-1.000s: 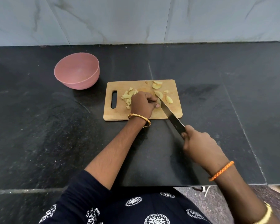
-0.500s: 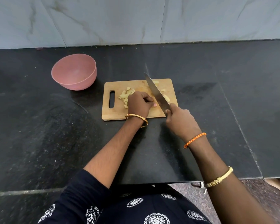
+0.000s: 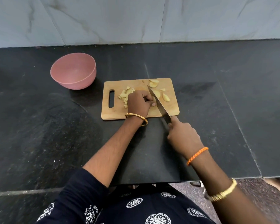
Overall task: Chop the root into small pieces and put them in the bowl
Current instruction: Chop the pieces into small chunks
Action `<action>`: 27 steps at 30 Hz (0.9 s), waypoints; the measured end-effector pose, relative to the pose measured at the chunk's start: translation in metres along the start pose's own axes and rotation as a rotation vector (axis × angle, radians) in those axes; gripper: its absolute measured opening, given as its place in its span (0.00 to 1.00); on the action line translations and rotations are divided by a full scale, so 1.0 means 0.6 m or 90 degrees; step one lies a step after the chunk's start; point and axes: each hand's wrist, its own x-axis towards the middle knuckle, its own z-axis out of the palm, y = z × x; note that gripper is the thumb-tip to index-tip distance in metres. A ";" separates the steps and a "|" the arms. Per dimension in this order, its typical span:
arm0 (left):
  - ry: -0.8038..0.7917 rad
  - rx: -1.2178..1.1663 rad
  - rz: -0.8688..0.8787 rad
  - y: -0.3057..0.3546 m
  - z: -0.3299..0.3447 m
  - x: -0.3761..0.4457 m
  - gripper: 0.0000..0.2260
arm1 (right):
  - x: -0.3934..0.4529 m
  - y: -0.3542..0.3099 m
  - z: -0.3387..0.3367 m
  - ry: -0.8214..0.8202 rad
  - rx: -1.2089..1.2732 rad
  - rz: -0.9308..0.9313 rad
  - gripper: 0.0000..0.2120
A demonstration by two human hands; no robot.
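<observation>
A wooden cutting board (image 3: 116, 113) lies on the black counter. Pale yellow root slices (image 3: 165, 97) lie on its right half, and a heap of small chopped pieces (image 3: 125, 95) sits left of centre. My left hand (image 3: 138, 103) is curled over a piece of root on the board, which it mostly hides. My right hand (image 3: 183, 136) grips the handle of a large knife (image 3: 158, 101), whose blade lies across the board just right of my left fingers. A pink bowl (image 3: 73, 73), with nothing visible inside, stands on the counter left of and behind the board.
The black stone counter (image 3: 39, 135) runs back to a pale marble-tiled wall (image 3: 136, 20). Its front edge is near my body, with floor showing at the lower right.
The knife swung up and forward over the board half a second ago, and has now come down next to my left fingers. My left hand has stayed curled on the board.
</observation>
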 end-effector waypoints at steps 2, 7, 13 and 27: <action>-0.006 -0.001 -0.002 0.000 0.000 0.000 0.06 | -0.013 0.015 -0.009 0.011 0.011 0.001 0.07; -0.020 -0.001 -0.013 0.003 -0.004 0.000 0.08 | 0.013 0.001 -0.018 0.061 0.037 -0.026 0.08; -0.014 0.000 -0.013 0.001 -0.005 0.000 0.07 | 0.028 -0.008 -0.010 0.055 0.026 -0.027 0.10; -0.020 -0.003 -0.022 -0.004 -0.006 0.005 0.07 | 0.034 -0.008 -0.012 0.053 -0.007 -0.037 0.09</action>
